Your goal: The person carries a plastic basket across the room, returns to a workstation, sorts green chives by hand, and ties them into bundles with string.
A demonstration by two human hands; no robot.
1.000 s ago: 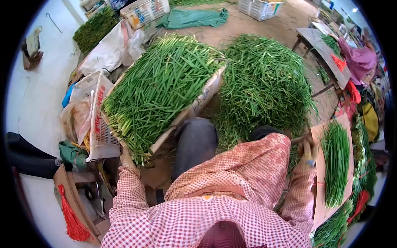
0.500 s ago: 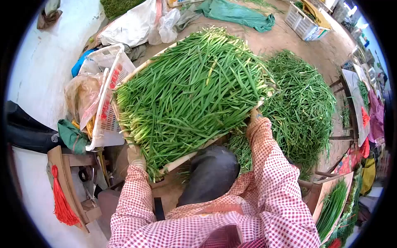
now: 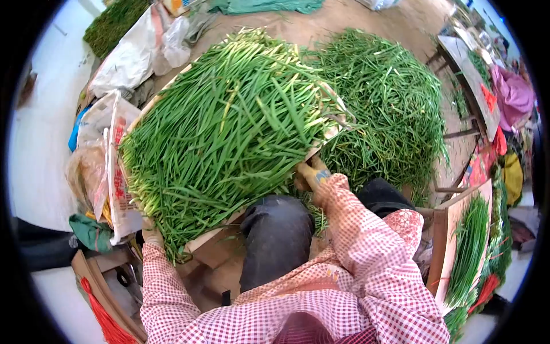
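A wide tray [image 3: 331,133] with a pale rim lies in front of me, heaped with long green garlic chives [image 3: 223,126] whose pale stem ends point outward on both sides. At the tray's near left corner my left hand [image 3: 152,234] is closed on the edge, its fingers partly hidden by the leaves. My right hand [image 3: 312,172], in what looks like a yellowish glove, is closed round the near right corner. Just beyond that corner rises a loose heap of green leaves [image 3: 389,109] on the floor.
Left of the tray stands a white plastic crate [image 3: 117,183] holding crumpled plastic bags. Red ties [image 3: 106,315] hang by a wooden stool at lower left. A board [image 3: 438,252] with bundled chives is at right. My dark-clad knee [image 3: 275,235] is close to the tray's near edge.
The tray, both hands and the surroundings have shifted left in the view, partly because my head has turned. My right knee now shows beside the loose heap. Both hands keep their hold.
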